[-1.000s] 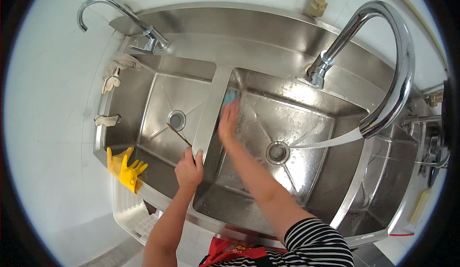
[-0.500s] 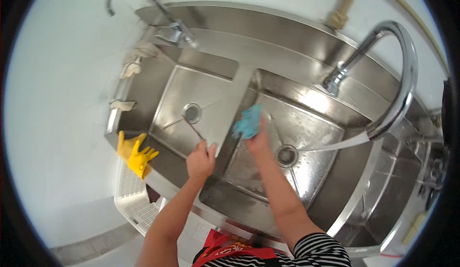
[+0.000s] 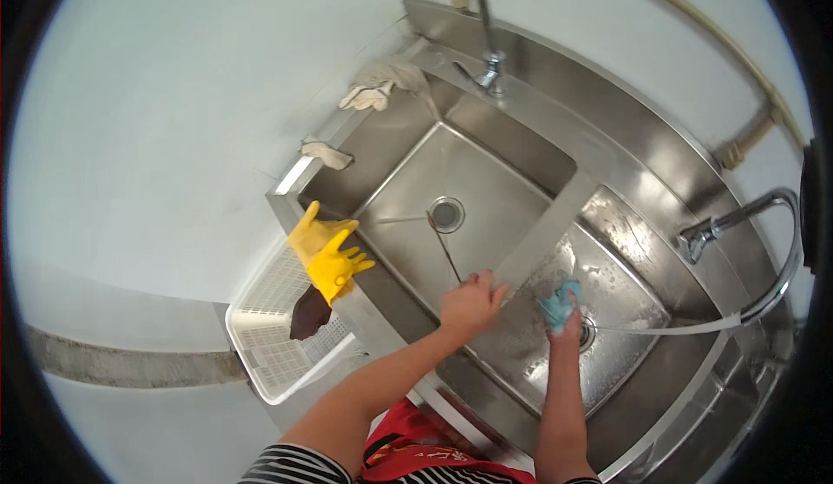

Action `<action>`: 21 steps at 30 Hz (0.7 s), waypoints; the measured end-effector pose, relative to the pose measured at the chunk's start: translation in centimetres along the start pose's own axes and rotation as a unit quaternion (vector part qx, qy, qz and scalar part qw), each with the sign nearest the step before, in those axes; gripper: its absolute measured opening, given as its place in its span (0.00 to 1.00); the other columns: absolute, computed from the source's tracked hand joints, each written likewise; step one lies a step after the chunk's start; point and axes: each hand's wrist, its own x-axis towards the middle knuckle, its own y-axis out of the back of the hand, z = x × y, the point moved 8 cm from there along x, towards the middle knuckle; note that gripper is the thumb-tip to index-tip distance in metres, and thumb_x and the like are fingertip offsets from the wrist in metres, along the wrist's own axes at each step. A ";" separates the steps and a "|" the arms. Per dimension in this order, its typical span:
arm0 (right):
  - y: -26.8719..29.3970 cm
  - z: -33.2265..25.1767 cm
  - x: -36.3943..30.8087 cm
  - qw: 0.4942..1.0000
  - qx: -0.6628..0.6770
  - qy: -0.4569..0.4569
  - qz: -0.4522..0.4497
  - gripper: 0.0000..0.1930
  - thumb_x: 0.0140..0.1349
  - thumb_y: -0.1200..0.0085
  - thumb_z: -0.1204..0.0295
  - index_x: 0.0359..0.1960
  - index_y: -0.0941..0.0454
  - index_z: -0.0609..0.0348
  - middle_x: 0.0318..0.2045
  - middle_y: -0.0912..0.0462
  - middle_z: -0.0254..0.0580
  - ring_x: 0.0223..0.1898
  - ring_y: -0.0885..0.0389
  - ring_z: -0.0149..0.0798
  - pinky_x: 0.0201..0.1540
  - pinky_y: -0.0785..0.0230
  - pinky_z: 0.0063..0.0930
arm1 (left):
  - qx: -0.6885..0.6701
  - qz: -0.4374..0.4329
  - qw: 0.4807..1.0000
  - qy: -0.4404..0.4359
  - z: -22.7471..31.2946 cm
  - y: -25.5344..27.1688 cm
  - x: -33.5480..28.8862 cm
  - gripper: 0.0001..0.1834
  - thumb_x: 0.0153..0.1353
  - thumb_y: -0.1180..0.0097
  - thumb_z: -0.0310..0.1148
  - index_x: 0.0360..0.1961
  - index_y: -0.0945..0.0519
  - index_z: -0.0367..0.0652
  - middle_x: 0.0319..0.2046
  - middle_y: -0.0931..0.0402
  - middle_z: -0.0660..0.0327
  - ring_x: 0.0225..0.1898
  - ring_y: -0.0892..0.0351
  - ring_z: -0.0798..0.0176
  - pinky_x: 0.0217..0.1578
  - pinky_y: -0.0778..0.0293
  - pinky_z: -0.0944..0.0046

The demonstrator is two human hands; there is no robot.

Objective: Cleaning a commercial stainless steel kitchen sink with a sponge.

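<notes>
My left hand [image 3: 473, 306] is closed round one end of a thin dark rod [image 3: 444, 248]. The rod's far tip reaches over the left basin [image 3: 490, 180], close to its drain [image 3: 447, 214]. In my right hand [image 3: 566, 326] is a crumpled light-blue cloth [image 3: 557, 303], bunched above the right basin [image 3: 521, 358]. That hand is right beside the right drain [image 3: 587, 335] and partly covers it. A thin stream of water runs from the white-ended right faucet [image 3: 791, 250] towards this drain.
Yellow rubber gloves [image 3: 334, 263] hang over the left basin's front corner. Light cloth gloves [image 3: 369, 96] and a smaller pale cloth [image 3: 328, 153] lie on its left rim. Below stands a white plastic basket [image 3: 260, 358] holding something dark. The left faucet [image 3: 490, 59] rises at the back.
The view has swung left, so the sinks sit further right. My right hand and the blue cloth have come nearer the right drain. My left hand still grips the rod.
</notes>
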 end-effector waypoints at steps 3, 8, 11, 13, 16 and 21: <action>-1.9 0.1 -1.5 0.993 -0.085 0.032 0.077 0.10 0.59 0.46 0.65 0.40 0.26 0.52 0.32 0.23 0.36 0.33 0.22 0.42 0.36 0.25 0.36 | -0.009 -0.009 1.000 0.019 -1.8 -0.2 -0.1 0.22 0.64 0.58 0.50 0.43 0.31 0.40 0.34 0.24 0.47 0.33 0.22 0.43 0.33 0.27 0.47; -1.5 0.7 -3.5 0.987 -0.064 0.029 0.146 0.12 0.62 0.52 0.61 0.42 0.27 0.53 0.31 0.24 0.38 0.31 0.23 0.42 0.35 0.26 0.36 | -0.182 0.061 0.981 -0.022 -4.0 0.5 -0.7 0.18 0.63 0.53 0.43 0.46 0.30 0.40 0.39 0.25 0.49 0.35 0.23 0.43 0.35 0.26 0.50; 3.5 -0.3 -4.1 0.995 -0.052 0.041 0.073 0.12 0.63 0.55 0.61 0.42 0.28 0.53 0.34 0.24 0.41 0.34 0.22 0.42 0.36 0.26 0.38 | -0.312 0.057 0.945 -0.081 -5.7 3.2 -0.7 0.18 0.61 0.47 0.39 0.48 0.30 0.41 0.44 0.28 0.48 0.42 0.25 0.43 0.41 0.28 0.52; 2.8 1.0 -5.0 0.993 -0.070 0.051 0.075 0.13 0.67 0.63 0.58 0.39 0.28 0.48 0.33 0.23 0.35 0.31 0.23 0.42 0.34 0.27 0.39 | -0.256 0.095 0.954 -0.126 -9.8 8.2 -1.5 0.22 0.56 0.42 0.38 0.49 0.30 0.41 0.48 0.31 0.47 0.49 0.30 0.42 0.47 0.32 0.50; 2.2 4.1 -7.3 0.963 -0.059 0.064 0.257 0.10 0.66 0.60 0.61 0.39 0.29 0.50 0.38 0.24 0.40 0.35 0.22 0.43 0.36 0.27 0.42 | -0.009 0.263 0.964 -0.051 -20.6 18.5 -1.6 0.34 0.47 0.35 0.46 0.53 0.31 0.41 0.55 0.38 0.43 0.57 0.39 0.37 0.53 0.39 0.41; 1.0 6.2 -7.3 0.939 -0.111 0.019 0.325 0.18 0.67 0.62 0.55 0.51 0.29 0.49 0.43 0.23 0.40 0.46 0.25 0.45 0.50 0.33 0.48 | 0.048 0.147 0.980 0.123 -33.6 19.5 -2.8 0.47 0.41 0.35 0.57 0.61 0.35 0.48 0.63 0.49 0.41 0.64 0.53 0.35 0.56 0.46 0.37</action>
